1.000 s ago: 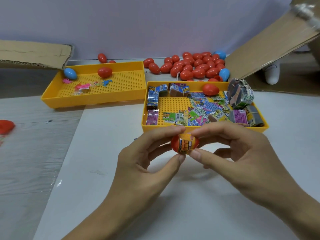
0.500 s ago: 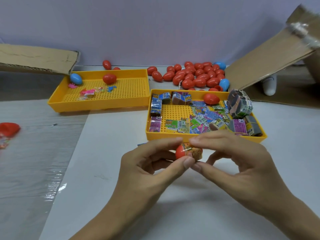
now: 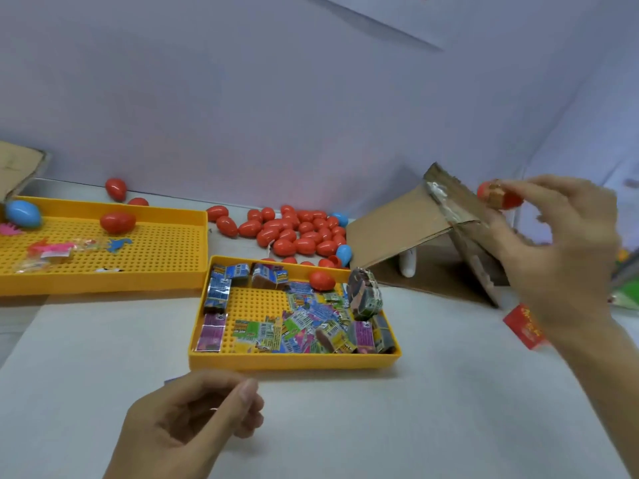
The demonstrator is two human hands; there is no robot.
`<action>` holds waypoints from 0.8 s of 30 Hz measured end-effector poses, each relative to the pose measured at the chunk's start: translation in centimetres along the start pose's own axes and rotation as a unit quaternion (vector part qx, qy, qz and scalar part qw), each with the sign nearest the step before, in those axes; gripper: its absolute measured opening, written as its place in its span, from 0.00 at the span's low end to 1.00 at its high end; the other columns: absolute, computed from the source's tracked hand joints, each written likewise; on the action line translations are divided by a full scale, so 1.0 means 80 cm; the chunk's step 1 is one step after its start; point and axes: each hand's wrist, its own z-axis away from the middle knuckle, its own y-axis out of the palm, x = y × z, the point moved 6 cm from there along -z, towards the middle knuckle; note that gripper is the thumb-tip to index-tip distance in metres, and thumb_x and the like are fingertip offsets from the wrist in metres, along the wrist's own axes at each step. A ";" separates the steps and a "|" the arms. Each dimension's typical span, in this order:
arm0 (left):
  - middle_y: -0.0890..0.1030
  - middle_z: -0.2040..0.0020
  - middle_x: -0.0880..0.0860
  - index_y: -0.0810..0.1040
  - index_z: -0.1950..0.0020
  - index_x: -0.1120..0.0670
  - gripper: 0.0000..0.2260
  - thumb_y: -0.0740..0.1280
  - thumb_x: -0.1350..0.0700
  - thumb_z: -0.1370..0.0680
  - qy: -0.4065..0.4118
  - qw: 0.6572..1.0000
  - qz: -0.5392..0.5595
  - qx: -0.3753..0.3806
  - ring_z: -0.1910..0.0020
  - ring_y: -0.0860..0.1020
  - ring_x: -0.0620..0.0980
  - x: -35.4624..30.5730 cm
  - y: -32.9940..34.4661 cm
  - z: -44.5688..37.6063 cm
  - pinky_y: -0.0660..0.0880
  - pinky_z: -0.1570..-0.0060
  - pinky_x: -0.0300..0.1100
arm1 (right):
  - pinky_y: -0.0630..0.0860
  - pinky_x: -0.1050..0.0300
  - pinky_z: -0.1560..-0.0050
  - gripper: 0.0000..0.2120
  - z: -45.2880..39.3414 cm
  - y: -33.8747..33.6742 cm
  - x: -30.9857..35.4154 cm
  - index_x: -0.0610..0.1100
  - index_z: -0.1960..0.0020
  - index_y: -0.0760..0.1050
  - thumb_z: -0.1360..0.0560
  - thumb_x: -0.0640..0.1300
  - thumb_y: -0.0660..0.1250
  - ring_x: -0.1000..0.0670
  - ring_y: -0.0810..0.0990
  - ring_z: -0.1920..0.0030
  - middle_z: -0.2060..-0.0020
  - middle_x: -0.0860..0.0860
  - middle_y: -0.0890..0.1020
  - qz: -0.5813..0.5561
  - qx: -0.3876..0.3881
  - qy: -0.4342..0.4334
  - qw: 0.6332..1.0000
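Nearest on my feed is the left hand [image 3: 193, 420], low over the white tabletop [image 3: 449, 392], fingers loosely curled with the thumb close to the forefinger. I can make out nothing in it.

Just beyond sits the near yellow tray [image 3: 294, 361], one of two. It holds a litter of printed labels [image 3: 304, 323], one bundled roll of labels [image 3: 364, 293] at its right end and a single red egg [image 3: 321, 280] by the far wall. To the right a red packet [image 3: 524, 326] lies on the table.

The far yellow tray [image 3: 103, 284] lies further back on the left, with one blue egg [image 3: 22, 213], one red egg [image 3: 117, 222] and a few small pink and blue toys [image 3: 48, 248].

The right hand [image 3: 560, 243] is raised at the right. Its thumb and fingertips pinch the labelled red egg [image 3: 499, 198] in the air above the cardboard flap [image 3: 408, 229], the other fingers spread.

Behind the trays a heap of red eggs [image 3: 294, 233] spreads over the table, too tightly packed for me to count. Two blue eggs [image 3: 343, 254] lie at its right edge, which makes three blue in all. Two more red eggs [image 3: 116, 188] lie apart at far left, against the wall.

The room closes with a plain pale lilac wall [image 3: 311, 98], and another cardboard piece [image 3: 17, 167] pokes in at the left edge.
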 end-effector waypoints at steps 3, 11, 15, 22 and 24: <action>0.83 0.69 0.61 0.85 0.65 0.55 0.02 0.73 0.59 0.36 0.001 1.000 -0.007 0.007 0.72 0.82 0.57 -0.004 0.003 0.000 0.79 0.74 0.40 | 0.56 0.65 0.37 0.14 0.004 0.017 -0.032 0.44 0.41 0.82 0.27 0.41 0.74 0.39 0.66 0.36 0.39 0.42 0.75 0.059 0.115 0.102 0.986; 0.84 0.63 0.56 0.86 0.59 0.52 0.05 0.73 0.59 0.33 0.036 0.999 -0.007 -0.014 0.66 0.83 0.52 -0.029 0.006 -0.026 0.80 0.65 0.38 | 0.73 0.61 0.73 0.08 0.188 0.097 0.192 0.50 0.52 0.84 0.31 0.44 0.72 0.52 0.79 0.72 0.72 0.46 0.81 -0.558 0.359 0.335 0.669; 0.83 0.61 0.47 0.83 0.56 0.53 0.04 0.72 0.61 0.24 0.124 0.978 -0.166 -0.017 0.60 0.82 0.45 -0.057 0.000 -0.084 0.80 0.60 0.40 | 0.74 0.61 0.72 0.08 0.213 0.109 0.216 0.51 0.53 0.84 0.30 0.44 0.71 0.52 0.79 0.72 0.70 0.45 0.81 -0.599 0.353 0.344 0.632; 0.80 0.37 0.56 0.78 0.34 0.57 0.18 0.65 0.66 0.23 0.070 0.821 -0.565 0.054 0.38 0.77 0.53 -0.018 0.029 -0.267 0.73 0.42 0.43 | 0.72 0.66 0.70 0.05 0.221 0.114 0.211 0.51 0.54 0.84 0.28 0.45 0.70 0.53 0.79 0.69 0.64 0.46 0.82 -0.618 0.370 0.335 0.607; 0.80 0.37 0.57 0.78 0.34 0.57 0.19 0.66 0.65 0.24 0.029 0.771 -0.632 0.079 0.38 0.77 0.56 0.001 0.035 -0.297 0.74 0.42 0.47 | 0.73 0.65 0.68 0.05 0.222 0.113 0.210 0.52 0.54 0.83 0.28 0.46 0.69 0.54 0.79 0.69 0.63 0.47 0.82 -0.614 0.382 0.333 0.605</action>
